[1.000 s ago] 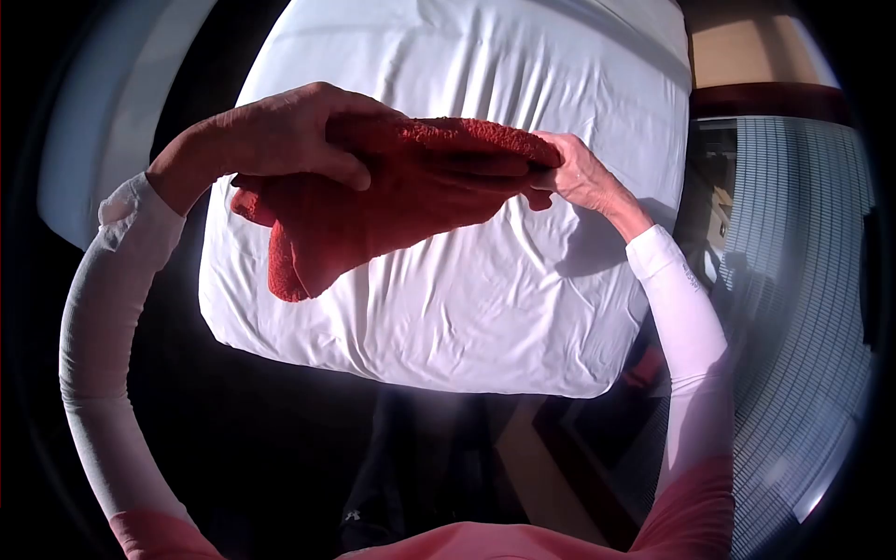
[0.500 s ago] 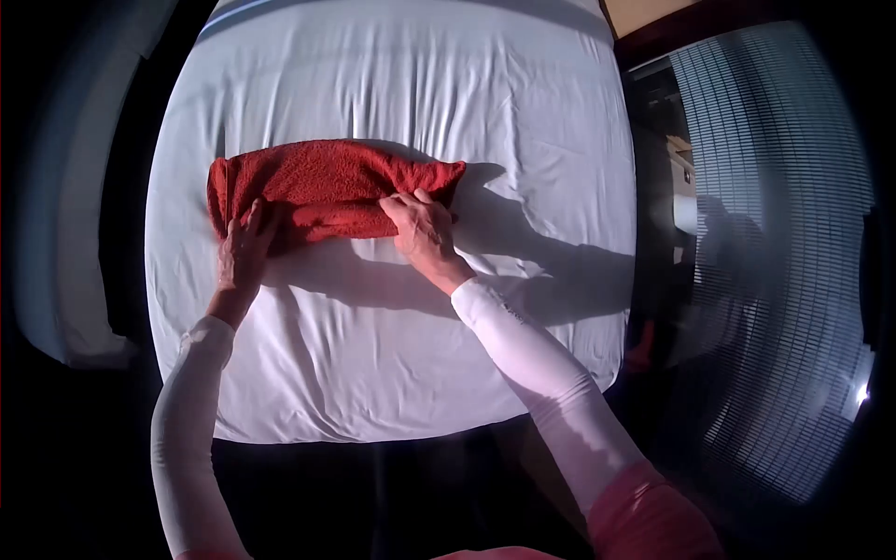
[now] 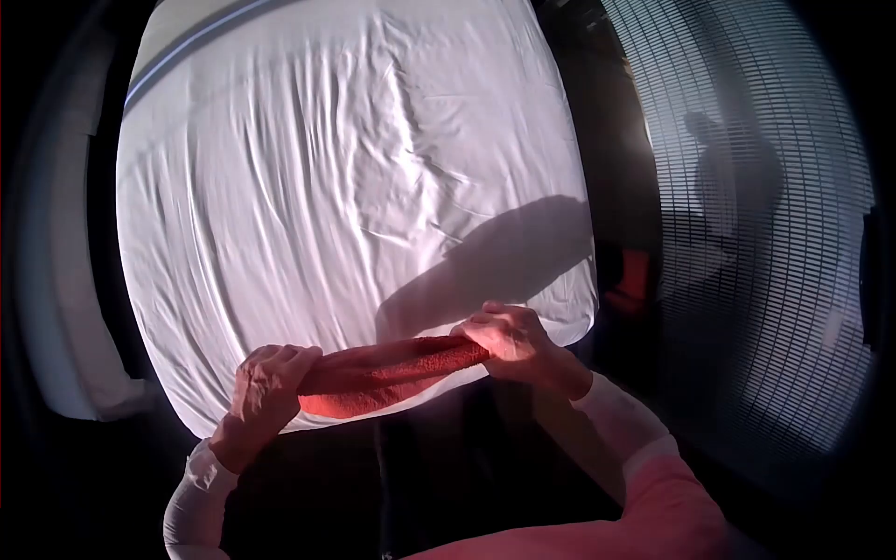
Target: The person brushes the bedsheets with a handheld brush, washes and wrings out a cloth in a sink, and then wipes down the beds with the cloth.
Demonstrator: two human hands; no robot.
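Note:
A folded red towel (image 3: 387, 371) is stretched between my two hands at the near edge of the bed. My left hand (image 3: 266, 392) is closed round its left end, and my right hand (image 3: 511, 338) grips the right end, a little farther from me. The towel's lower part hangs in a shallow curve over the edge of the white sheet (image 3: 280, 224). Fingertips of both hands are partly hidden behind the cloth.
The sheet shows many creases, with a dark shadow on its right half. A slatted blind (image 3: 747, 187) stands along the right. A red object (image 3: 633, 278) sits low beside the bed. Another pale padded surface (image 3: 70, 280) lies at the left.
Both hands have drawn the red towel from the middle of the bed back toward me, to its near edge. They now grasp its ends. The view has shifted and turned a little.

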